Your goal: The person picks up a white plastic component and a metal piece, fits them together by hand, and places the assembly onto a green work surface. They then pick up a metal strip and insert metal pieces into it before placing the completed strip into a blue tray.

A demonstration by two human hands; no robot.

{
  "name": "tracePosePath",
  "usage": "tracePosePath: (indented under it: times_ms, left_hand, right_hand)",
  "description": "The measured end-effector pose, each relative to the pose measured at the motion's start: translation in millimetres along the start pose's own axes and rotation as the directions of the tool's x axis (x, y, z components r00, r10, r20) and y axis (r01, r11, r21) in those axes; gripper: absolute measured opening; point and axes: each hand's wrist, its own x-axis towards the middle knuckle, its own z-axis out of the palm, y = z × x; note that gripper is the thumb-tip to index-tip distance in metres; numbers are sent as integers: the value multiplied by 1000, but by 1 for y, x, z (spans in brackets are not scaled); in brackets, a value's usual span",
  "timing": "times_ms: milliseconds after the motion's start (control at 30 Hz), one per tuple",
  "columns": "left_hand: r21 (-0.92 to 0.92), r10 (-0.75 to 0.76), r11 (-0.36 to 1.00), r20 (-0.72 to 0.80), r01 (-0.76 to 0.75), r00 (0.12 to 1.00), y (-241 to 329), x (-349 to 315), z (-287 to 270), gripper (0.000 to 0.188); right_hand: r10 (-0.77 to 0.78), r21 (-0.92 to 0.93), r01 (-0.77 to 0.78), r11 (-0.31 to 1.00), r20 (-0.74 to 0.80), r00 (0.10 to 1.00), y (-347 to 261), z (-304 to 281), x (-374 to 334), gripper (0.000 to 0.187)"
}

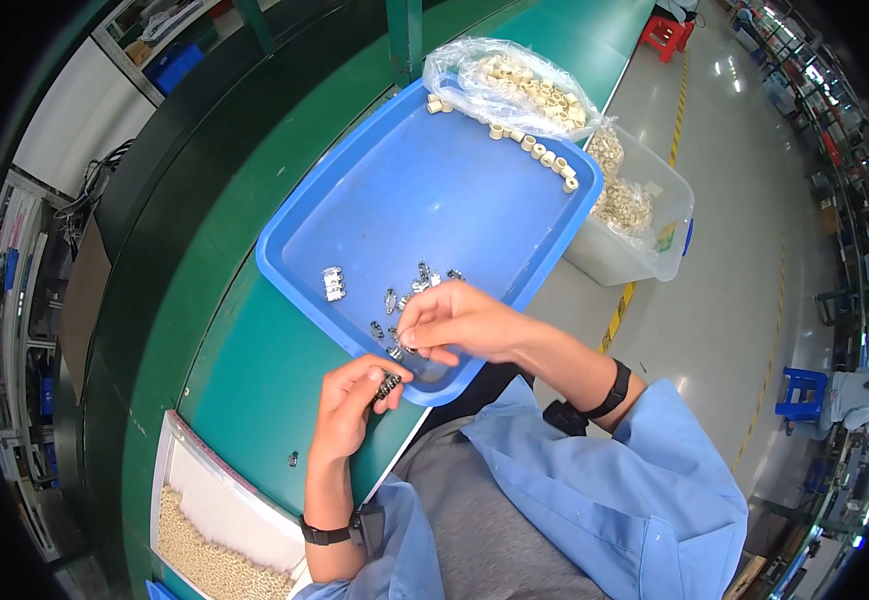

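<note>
My left hand is closed at the near corner of a blue tray. Between its thumb and fingers sits a short row of small dark-and-silver metal parts. Over that same corner, my right hand pinches with thumb and forefinger; what it grips is mostly covered by the fingers. Loose small metal parts lie scattered on the tray floor around the right hand. Farther left in the tray, several silver parts stand together in a block. One more metal part rests on the green table.
A clear bag of cream ring-shaped pieces lies over the tray's far end, with a row of such pieces beside it. A translucent bin holds more bags at right. A white tray of small beige pieces stands near left.
</note>
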Motion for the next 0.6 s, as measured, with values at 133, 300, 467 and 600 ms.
tracePosePath:
  times_ms: [133, 300, 467, 600]
  left_hand:
    - [-91, -25, 996, -44, 21, 999, 4, 2, 4, 30]
    - [-99, -17, 995, -98, 7, 995, 3, 4, 11, 36]
    - [-87, 2, 996, -140, -15, 990, 10, 0, 17, 33]
    - [-122, 81, 988, -95, -92, 992, 7, -5, 14, 29]
  right_hand:
    - [-445, -977, 4, 215, -95, 890, -11, -6, -4, 7]
    - [-375, -695, 344, 632, 114, 920, -4, 13, -7, 8]
    - [-86, -145, 117, 982, 204, 975, 17, 14, 4, 9]
    - [71, 252, -148, 956, 291, 954, 17, 7, 5, 11]
